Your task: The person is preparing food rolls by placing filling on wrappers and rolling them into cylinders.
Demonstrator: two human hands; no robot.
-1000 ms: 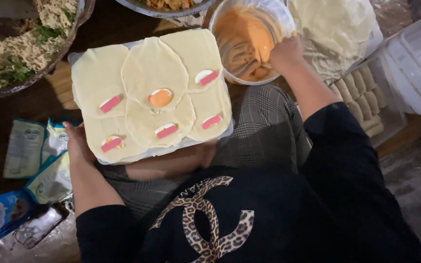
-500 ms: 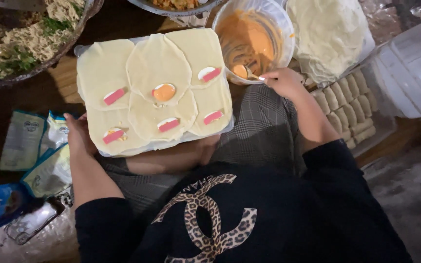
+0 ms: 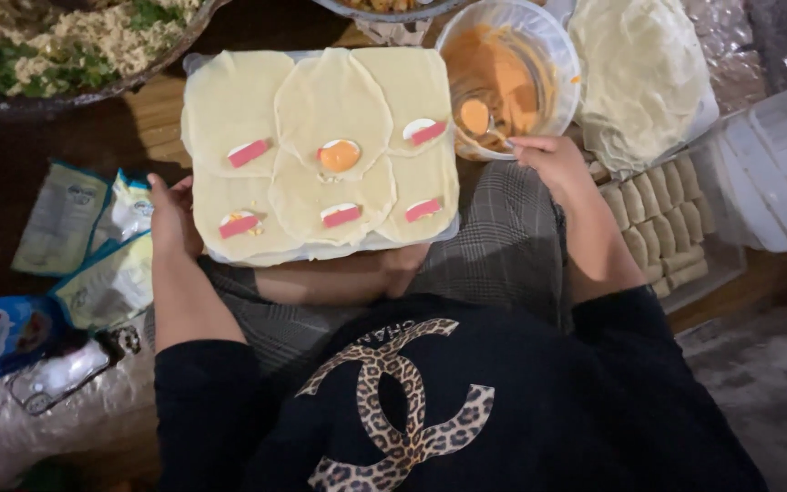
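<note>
A board [image 3: 195,66] on my lap carries several round pale dough wrappers [image 3: 330,109], each with a pink-and-white strip [image 3: 248,152]; the middle one has a dab of orange sauce [image 3: 339,155]. My left hand [image 3: 170,219] holds the board's left edge. My right hand [image 3: 553,159] grips a spoon [image 3: 477,118] loaded with orange sauce, held over the near rim of a clear bowl of orange sauce [image 3: 539,41] beside the board's right corner.
A stack of plain wrappers [image 3: 639,73] lies right of the bowl. Rolled wrappers [image 3: 667,228] fill a tray at right, next to a clear lidded box [image 3: 776,164]. A big dish of minced filling [image 3: 47,46] sits top left. Snack packets [image 3: 93,237] lie at left.
My right hand has drawn back out of the sauce bowl toward me, bringing up a spoonful of orange sauce. The left hand has stayed on the board's edge.
</note>
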